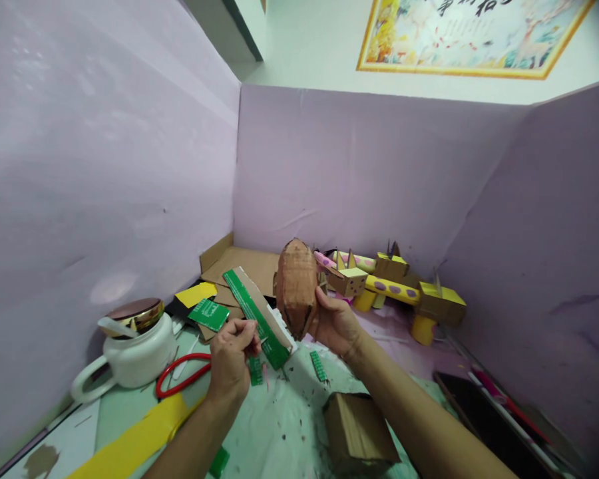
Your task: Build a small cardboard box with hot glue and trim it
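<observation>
My right hand [337, 321] grips a brown, rounded cardboard shape [297, 286] by its right side and holds it up over the table. It is longer than wide, with seams and tapering ends. My left hand [235, 352] is closed in a pinch, and a small pale tip shows at its fingers. What it holds is mostly hidden. Just behind those fingers is a green-and-white cardboard strip [259, 319]; whether the fingers touch it I cannot tell. Small green corrugated pieces [318, 366] lie on the table below.
At left stand a white mug [138, 359] with a gold-rimmed lid, red scissor handles [180, 374] and yellow tape [134, 439]. A cardboard block [359, 426] sits in front. Yellow spotted cardboard figures [392, 289] lie at back right, a dark flat device [489, 419] at right. Lilac panels [369, 173] enclose the table.
</observation>
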{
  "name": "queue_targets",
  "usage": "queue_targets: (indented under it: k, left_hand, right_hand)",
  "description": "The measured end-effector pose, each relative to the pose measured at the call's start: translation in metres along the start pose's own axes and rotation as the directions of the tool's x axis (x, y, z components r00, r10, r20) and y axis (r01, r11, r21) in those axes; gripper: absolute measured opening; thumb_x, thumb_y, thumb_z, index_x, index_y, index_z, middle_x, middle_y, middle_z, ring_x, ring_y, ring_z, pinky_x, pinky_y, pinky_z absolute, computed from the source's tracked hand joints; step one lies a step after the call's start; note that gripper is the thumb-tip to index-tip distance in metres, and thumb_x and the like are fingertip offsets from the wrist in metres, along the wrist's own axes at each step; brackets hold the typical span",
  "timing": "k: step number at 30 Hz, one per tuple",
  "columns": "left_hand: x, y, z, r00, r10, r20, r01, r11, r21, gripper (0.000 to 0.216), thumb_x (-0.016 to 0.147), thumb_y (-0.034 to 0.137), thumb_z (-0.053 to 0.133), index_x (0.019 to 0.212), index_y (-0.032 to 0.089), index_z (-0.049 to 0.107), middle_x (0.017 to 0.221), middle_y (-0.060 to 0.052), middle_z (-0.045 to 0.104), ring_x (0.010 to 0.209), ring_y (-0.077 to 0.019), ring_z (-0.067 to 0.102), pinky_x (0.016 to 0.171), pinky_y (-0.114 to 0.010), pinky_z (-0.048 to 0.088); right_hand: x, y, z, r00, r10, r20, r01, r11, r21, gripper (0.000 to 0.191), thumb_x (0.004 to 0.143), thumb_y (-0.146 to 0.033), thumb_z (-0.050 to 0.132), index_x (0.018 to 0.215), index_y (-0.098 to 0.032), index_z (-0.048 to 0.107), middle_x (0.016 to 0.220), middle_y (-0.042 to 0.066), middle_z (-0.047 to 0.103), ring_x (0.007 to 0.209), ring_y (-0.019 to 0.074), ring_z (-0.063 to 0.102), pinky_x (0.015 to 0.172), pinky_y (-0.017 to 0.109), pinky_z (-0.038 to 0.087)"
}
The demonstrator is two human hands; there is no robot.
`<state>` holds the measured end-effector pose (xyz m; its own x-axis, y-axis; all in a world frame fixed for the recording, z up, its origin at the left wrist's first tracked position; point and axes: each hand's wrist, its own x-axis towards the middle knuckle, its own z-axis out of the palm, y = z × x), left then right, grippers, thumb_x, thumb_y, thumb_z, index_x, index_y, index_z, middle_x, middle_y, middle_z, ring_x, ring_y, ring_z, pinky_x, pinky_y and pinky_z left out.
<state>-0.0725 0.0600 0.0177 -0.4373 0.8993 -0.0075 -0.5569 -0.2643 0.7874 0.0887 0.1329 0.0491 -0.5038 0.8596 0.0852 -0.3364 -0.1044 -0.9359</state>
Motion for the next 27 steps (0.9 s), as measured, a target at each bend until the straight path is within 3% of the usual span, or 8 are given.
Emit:
queue_targets:
  k: [4, 8, 11, 14, 16, 21, 24, 27]
  left_hand:
    - [0.001, 0.003, 0.0, 1.0, -0.026, -0.005, 0.026, 0.999, -0.045, 0.034, 0.058, 0.032, 0.08, 0.05, 0.016, 0.052, 0.036, 0.006, 0.048, 0.032, -0.0064, 0.042, 0.035, -0.016, 0.03]
    - [0.007, 0.012, -0.003, 0.994, -0.108, 0.014, 0.109, 0.99, -0.088, 0.029, 0.074, 0.039, 0.069, 0.062, 0.014, 0.06, 0.052, -0.002, 0.065, 0.041, -0.0115, 0.056, 0.041, -0.019, 0.042]
    - [0.012, 0.022, -0.004, 0.974, -0.213, 0.078, 0.22, 0.971, -0.096, 0.033, 0.087, 0.036, 0.049, 0.078, 0.01, 0.067, 0.067, -0.012, 0.072, 0.052, -0.0204, 0.066, 0.048, -0.03, 0.052]
    - [0.013, 0.029, -0.002, 0.966, -0.233, 0.108, 0.25, 0.951, -0.18, 0.036, 0.091, 0.029, 0.039, 0.082, 0.011, 0.069, 0.076, -0.011, 0.075, 0.06, -0.0216, 0.069, 0.054, -0.034, 0.056]
    - [0.011, 0.032, 0.0, 0.968, -0.232, 0.098, 0.25, 0.937, -0.245, 0.039, 0.094, 0.03, 0.037, 0.087, 0.011, 0.07, 0.08, -0.01, 0.076, 0.066, -0.0217, 0.07, 0.057, -0.034, 0.057]
    - [0.009, 0.035, -0.003, 0.937, -0.314, 0.153, 0.338, 0.926, -0.169, 0.04, 0.093, 0.036, 0.042, 0.098, 0.007, 0.069, 0.084, -0.015, 0.076, 0.07, -0.026, 0.071, 0.052, -0.034, 0.056]
    - [0.01, 0.035, -0.007, 0.893, -0.381, 0.24, 0.418, 0.899, -0.128, 0.028, 0.085, 0.019, 0.049, 0.105, 0.009, 0.067, 0.088, -0.015, 0.076, 0.074, -0.0282, 0.072, 0.056, -0.039, 0.059]
    - [0.011, 0.03, -0.009, 0.88, -0.376, 0.288, 0.429, 0.892, -0.146, 0.041, 0.071, 0.004, 0.052, 0.11, 0.011, 0.064, 0.09, -0.013, 0.076, 0.075, -0.0284, 0.073, 0.064, -0.045, 0.061]
  right_hand:
    - [0.002, -0.001, 0.005, 0.997, -0.074, -0.03, 0.073, 0.997, -0.034, 0.041, 0.067, -0.049, 0.071, 0.096, -0.022, 0.065, 0.099, 0.007, 0.075, 0.101, 0.0295, 0.069, 0.087, 0.045, 0.053]
    - [0.0, -0.005, 0.008, 0.958, -0.283, -0.035, 0.261, 0.918, -0.297, 0.062, 0.058, -0.024, 0.08, 0.115, -0.025, 0.056, 0.117, 0.003, 0.067, 0.113, 0.0267, 0.061, 0.099, 0.041, 0.046]
    - [-0.004, -0.008, 0.008, 0.868, -0.45, 0.209, 0.468, 0.602, -0.647, 0.067, 0.065, -0.016, 0.073, 0.127, -0.024, 0.048, 0.129, 0.009, 0.058, 0.122, 0.0274, 0.054, 0.105, 0.044, 0.04]
    - [-0.008, -0.009, 0.005, 0.759, -0.418, 0.499, 0.619, 0.229, -0.751, 0.07, 0.068, -0.009, 0.065, 0.133, -0.02, 0.043, 0.139, 0.016, 0.047, 0.13, 0.0295, 0.045, 0.109, 0.048, 0.035]
    - [-0.009, -0.008, 0.003, 0.731, -0.371, 0.574, 0.637, 0.065, -0.768, 0.075, 0.067, -0.004, 0.061, 0.137, -0.019, 0.039, 0.141, 0.019, 0.043, 0.132, 0.0305, 0.042, 0.108, 0.05, 0.036]
    - [-0.007, -0.007, -0.004, 0.729, -0.323, 0.604, 0.573, -0.194, -0.796, 0.078, 0.064, 0.003, 0.055, 0.137, -0.023, 0.043, 0.148, 0.013, 0.04, 0.14, 0.0341, 0.026, 0.112, 0.059, 0.024]
    - [-0.007, -0.008, -0.009, 0.739, -0.309, 0.599, 0.535, -0.271, -0.8, 0.082, 0.062, 0.009, 0.049, 0.137, -0.027, 0.046, 0.151, 0.008, 0.04, 0.143, 0.0329, 0.022, 0.114, 0.06, 0.019]
    - [-0.007, -0.009, -0.012, 0.726, -0.35, 0.592, 0.512, -0.3, -0.805, 0.084, 0.066, 0.01, 0.045, 0.14, -0.029, 0.043, 0.151, 0.005, 0.041, 0.144, 0.0281, 0.024, 0.117, 0.057, 0.013]
